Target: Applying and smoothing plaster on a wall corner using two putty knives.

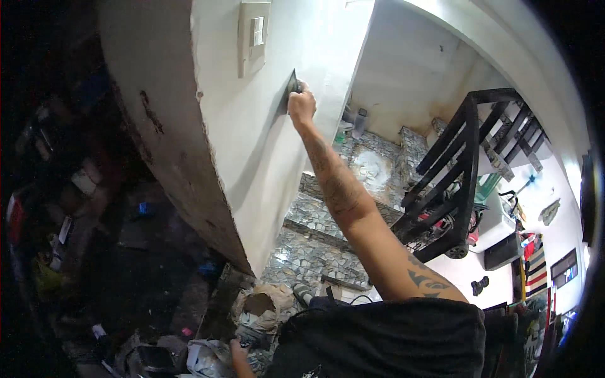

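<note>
My right hand [302, 105] reaches up and forward, its fist closed around a dark, flat-bladed putty knife [292, 86]. The blade lies against the white wall [252, 120], below and to the right of a light switch [254, 39]. At the lower edge is my left hand [239, 356], only partly in view. It is close to a crumpled white bag [209, 359] and an opened paper sack [259, 304]. The left fingers are too small and covered to show whether they hold anything.
The wall's chipped corner [208, 135] runs down on the left. Stone-patterned stairs [315, 252] climb to a landing with a white powdery patch [372, 169]. A dark railing [469, 170] stands at the right. Dim clutter, including a black container [155, 359], lies at lower left.
</note>
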Tool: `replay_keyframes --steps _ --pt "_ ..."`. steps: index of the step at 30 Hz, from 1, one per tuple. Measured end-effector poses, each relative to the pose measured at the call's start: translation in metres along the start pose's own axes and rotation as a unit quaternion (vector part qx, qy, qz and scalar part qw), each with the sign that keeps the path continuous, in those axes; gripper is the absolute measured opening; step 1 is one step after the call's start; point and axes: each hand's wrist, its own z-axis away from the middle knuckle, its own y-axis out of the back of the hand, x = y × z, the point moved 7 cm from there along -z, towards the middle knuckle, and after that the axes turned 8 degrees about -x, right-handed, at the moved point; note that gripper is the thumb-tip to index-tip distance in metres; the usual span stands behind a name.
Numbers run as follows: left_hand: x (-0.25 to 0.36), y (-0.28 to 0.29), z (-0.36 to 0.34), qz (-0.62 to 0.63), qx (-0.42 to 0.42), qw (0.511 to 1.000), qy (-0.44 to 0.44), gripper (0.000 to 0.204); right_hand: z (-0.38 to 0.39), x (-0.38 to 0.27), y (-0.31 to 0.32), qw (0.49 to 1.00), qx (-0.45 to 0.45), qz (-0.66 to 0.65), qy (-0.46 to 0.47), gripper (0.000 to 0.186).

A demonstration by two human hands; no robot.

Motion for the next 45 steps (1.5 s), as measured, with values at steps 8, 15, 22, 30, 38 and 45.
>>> replay_keyframes --steps 8,15,22,30,38,45 --pt "0.027 -0.054 0.028 0.035 -0.114 0.992 -0.051 0.028 0.069 -0.044 0.004 0.994 0.041 0.080 0.059 0.043" --pt "0.025 -0.083 0.026 0.095 -0.217 0.971 -0.038 0.018 0.121 -0.082 -0.010 0.990 0.048 0.108 0.082 0.044" --pt "0.055 -0.134 -0.003 0.067 -0.272 0.954 -0.104 0.020 0.170 -0.114 -0.018 0.985 0.044 0.122 0.111 0.051" --pt "0.111 -0.198 0.052 0.063 -0.345 0.918 -0.185 0.021 0.234 -0.157 -0.030 0.975 0.015 0.133 0.177 0.054" --pt "0.181 -0.220 0.289 0.149 -0.360 0.845 -0.366 0.027 0.285 -0.098 0.030 0.886 -0.320 -0.336 0.020 0.061" --pt "0.184 -0.207 0.392 -0.336 -0.023 0.651 -0.680 0.053 0.292 -0.042 0.054 0.808 -0.317 -0.490 -0.080 0.053"
